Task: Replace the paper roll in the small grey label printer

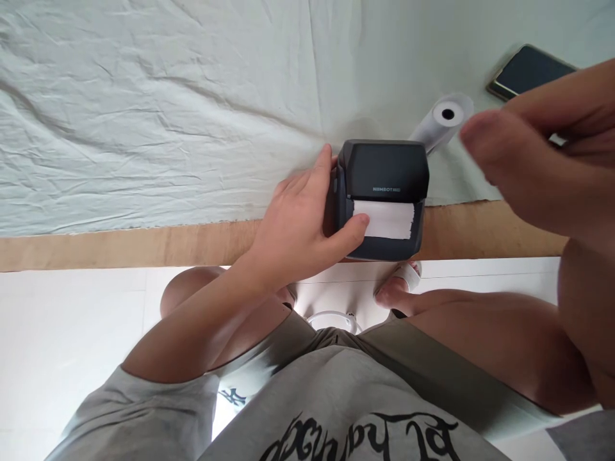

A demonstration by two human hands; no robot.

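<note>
A small black label printer [382, 186] sits at the near edge of the table, with a strip of white paper [387, 219] coming out of its front slot. My left hand [302, 221] grips the printer's left side, thumb pressed on the paper's left end. My right hand [533, 150] hovers close to the camera at the right, blurred, fingers loosely curled, touching nothing that I can see. A white paper roll [444, 121] lies just behind the printer.
A wrinkled white cloth [158, 115] covers the table, with its wooden edge [144, 246] exposed. A dark phone [526, 70] lies at the far right. Below are my knees, a foot [401, 288] on the white floor, and my grey shirt.
</note>
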